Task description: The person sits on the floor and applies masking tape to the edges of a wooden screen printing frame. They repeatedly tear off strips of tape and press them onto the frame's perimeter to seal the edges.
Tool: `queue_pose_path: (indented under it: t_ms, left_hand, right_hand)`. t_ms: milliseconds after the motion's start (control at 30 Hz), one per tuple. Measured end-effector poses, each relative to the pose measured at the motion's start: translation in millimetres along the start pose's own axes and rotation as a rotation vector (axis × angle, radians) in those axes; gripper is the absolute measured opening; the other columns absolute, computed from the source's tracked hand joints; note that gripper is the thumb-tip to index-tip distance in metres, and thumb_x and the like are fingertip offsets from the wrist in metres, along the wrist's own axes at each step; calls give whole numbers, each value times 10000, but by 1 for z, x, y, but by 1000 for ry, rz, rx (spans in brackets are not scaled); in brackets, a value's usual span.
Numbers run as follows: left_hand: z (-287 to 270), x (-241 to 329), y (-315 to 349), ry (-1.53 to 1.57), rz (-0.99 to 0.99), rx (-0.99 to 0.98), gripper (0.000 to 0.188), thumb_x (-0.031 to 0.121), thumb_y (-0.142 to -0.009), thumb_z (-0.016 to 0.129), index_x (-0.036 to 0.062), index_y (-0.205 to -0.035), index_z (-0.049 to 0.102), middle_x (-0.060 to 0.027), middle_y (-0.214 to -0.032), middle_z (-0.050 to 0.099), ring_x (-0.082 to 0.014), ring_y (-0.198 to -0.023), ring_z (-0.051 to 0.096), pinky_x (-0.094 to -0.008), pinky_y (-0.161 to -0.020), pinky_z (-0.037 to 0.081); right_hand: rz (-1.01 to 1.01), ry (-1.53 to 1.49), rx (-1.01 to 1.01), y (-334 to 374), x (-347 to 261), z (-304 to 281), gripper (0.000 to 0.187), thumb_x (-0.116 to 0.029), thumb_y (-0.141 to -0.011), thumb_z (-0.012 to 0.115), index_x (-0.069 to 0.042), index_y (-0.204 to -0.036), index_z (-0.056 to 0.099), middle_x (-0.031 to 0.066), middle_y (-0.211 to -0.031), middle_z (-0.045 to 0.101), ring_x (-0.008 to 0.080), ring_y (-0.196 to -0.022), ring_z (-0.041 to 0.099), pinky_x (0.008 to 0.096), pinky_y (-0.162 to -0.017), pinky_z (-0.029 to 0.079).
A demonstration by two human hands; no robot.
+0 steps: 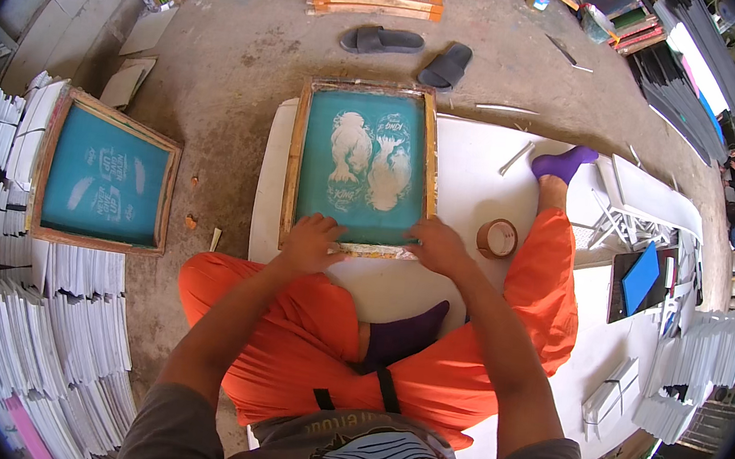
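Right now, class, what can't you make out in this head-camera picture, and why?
Head view: palms of the bare left hand and right hand, hidden by their backs.
Head view: underside of the teal-mesh, wooden-framed screen, hidden by its upper face.
Head view: far end of the orange wooden frame stack, cut off by the top edge.

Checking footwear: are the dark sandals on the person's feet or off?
Off: both sandals lie on the floor beyond the central frame, and the feet show only purple socks.
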State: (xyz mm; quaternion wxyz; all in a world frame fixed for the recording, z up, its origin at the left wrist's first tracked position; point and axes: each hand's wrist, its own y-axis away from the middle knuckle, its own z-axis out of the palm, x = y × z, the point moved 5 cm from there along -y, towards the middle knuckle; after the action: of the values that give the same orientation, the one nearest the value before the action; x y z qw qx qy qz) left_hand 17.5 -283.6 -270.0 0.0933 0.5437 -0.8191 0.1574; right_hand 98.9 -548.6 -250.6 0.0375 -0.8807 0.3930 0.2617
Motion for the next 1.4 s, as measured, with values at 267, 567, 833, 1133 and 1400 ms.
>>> queue_pose_path:
  t_ms: [267, 567, 833, 1133, 1400]
  left_hand:
    - [25, 6, 8, -43, 3, -133, 434, 372, -821, 807, 109, -1160, 744, -45, -1092, 670, -282, -1090, 608, -438, -933, 500]
    - [31, 3, 11, -4, 0, -109, 410, 360, -842, 794, 117, -1169, 752, -47, -1103, 656, -286, -1103, 599, -439, -953, 502]
    - [26, 3, 11, -5, -10, -81, 407, 363, -832, 801, 114, -1151, 757, -42, -1089, 646, -291, -1080, 596, -447, -942, 508]
    - [32, -1, 12, 11, -9, -92, 447, 437, -849, 774, 130, -1174, 757, -66, -1076, 655, -330, -1068, 603, -488, -914, 518]
    - [27, 4, 12, -27, -18, -61, 423, 409, -823, 790, 137, -1146, 762, -31, -1051, 634, -285, -1051, 593, -445, -928, 498]
  right_hand:
    - [117, -139, -407, -62, -4, 58, 180, -240, -926, 686, -132, -1045, 769, 124, -1075, 757, 352, -1066, 696, 482, -917, 541]
    - [87, -214, -289, -50, 0, 59, 97, -185, -938, 684, -117, -1003, 709, 118, -1028, 722, 347, -1042, 678, 483, -883, 528]
    - [61, -79, -142, -4, 25, 17, 43, -157, -938, 677, -132, -973, 673, 71, -1042, 665, 313, -1081, 630, 477, -885, 521]
    - [133, -88, -21, 45, 70, -5, 65, -114, -946, 641, -89, -1005, 653, 84, -1062, 672, 334, -1089, 625, 486, -886, 510]
    - [169, -55, 175, 70, 90, -40, 43, -82, -921, 662, -51, -932, 633, 129, -954, 673, 353, -961, 645, 458, -846, 505]
